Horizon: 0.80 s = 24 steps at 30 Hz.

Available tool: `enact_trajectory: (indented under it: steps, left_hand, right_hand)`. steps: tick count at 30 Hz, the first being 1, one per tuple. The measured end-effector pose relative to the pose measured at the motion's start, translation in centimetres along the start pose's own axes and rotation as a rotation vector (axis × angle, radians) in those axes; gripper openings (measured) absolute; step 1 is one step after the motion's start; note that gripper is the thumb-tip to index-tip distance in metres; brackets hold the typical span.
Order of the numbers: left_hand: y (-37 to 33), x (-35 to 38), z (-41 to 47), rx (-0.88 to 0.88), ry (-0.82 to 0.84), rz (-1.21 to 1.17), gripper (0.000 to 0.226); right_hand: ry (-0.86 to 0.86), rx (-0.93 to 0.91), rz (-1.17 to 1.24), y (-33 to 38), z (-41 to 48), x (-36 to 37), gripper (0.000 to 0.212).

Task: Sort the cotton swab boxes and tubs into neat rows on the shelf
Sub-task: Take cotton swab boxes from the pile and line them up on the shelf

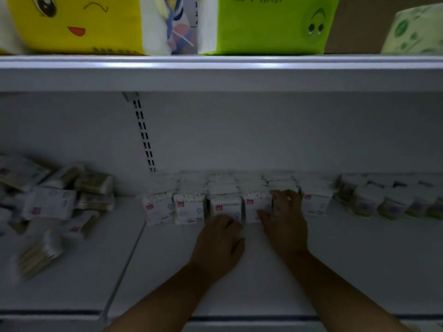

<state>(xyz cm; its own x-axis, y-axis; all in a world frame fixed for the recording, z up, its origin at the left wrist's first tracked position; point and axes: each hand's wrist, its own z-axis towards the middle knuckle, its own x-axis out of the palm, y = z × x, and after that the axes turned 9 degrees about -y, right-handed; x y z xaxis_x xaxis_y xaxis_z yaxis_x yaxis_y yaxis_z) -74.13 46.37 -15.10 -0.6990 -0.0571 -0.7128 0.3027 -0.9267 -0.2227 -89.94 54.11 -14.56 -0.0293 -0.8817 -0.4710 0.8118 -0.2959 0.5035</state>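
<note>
While a row of white cotton swab boxes [189, 208] stood side by side along the back edge of the lower shelf [359, 259], a person worked at its middle with both bare hands. The left hand [219, 240] sat low against the front of the third box [225, 207] with its fingers bent; whether it gripped the box could not be told. The right hand [285, 219] lay just beside it, fingers spread across the top of a neighbouring box and thumb against the front. Each box carried a small red label, and white swab tips showed at the tops. More rows stood behind, touching the grey back panel [263, 135]. Toward the left end of the shelf, a loose heap of swab packs [50, 202] lay tilted and overlapping, some showing tan sticks. At the right end, a line of similar packs [383, 200] ran along the back. On the upper shelf [215, 73] stood a yellow tissue pack [72, 22], a green tissue pack [263, 25] and a pale green one [414, 29]. The light was dim.
</note>
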Motion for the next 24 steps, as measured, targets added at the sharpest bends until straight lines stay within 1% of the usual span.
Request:
enact_trajectory:
  steps: [2, 4, 6, 8, 12, 15, 17, 18, 19, 21, 22, 24]
  left_hand:
    - [0.1, 0.3, 0.1, -0.060, 0.077, 0.027, 0.036]
    - [0.4, 0.6, 0.2, -0.092, 0.151, 0.076, 0.049]
    - [0.5, 0.8, 0.3, -0.116, 0.163, 0.081, 0.054]
    - [0.6, 0.7, 0.4, -0.131, 0.146, 0.062, 0.055]
    - [0.9, 0.7, 0.5, -0.161, 0.152, 0.012, 0.050]
    - [0.8, 0.6, 0.6, -0.178, 0.117, -0.053, 0.032]
    - [0.6, 0.3, 0.7, -0.173, 0.108, -0.092, 0.020]
    - [0.6, 0.1, 0.7, -0.178, 0.111, -0.109, 0.018]
    - [0.6, -0.1, 0.7, -0.187, 0.116, -0.122, 0.019]
    - [0.6, -0.7, 0.4, -0.211, 0.164, -0.133, 0.026]
    - [0.7, -1.4, 0.1, -0.222, 0.215, -0.132, 0.030]
    - [0.9, -3.5, -0.8, -0.217, 0.313, -0.160, 0.037]
  right_hand:
    - [-0.046, -0.094, -0.022, 0.1, -0.1, -0.1, 0.038]
    - [0.024, -0.219, -0.010, 0.2, -0.3, 0.0, 0.023]
    - [0.116, -0.282, -0.024, 0.3, -0.4, 0.2, 0.019]
    - [0.165, -0.260, -0.018, 0.5, -0.4, 0.1, 0.020]
    - [0.172, -0.264, -0.013, 0.4, -0.4, 0.1, 0.020]
    - [0.138, -0.272, -0.021, 0.7, -0.2, -0.2, 0.011]
    - [0.119, -0.294, -0.057, 1.0, -0.3, -0.7, 0.017]
    - [0.144, -0.296, -0.077, 1.1, -0.5, -0.9, 0.021]
    - [0.222, -0.286, -0.105, 1.4, -0.8, -1.3, 0.022]
    - [0.432, -0.264, -0.217, 1.8, -1.5, -1.7, 0.020]
    - [0.513, -0.284, -0.271, 2.0, -1.8, -1.9, 0.022]
    - [0.610, -0.386, -0.325, 3.1, -1.9, -2.8, 0.026]
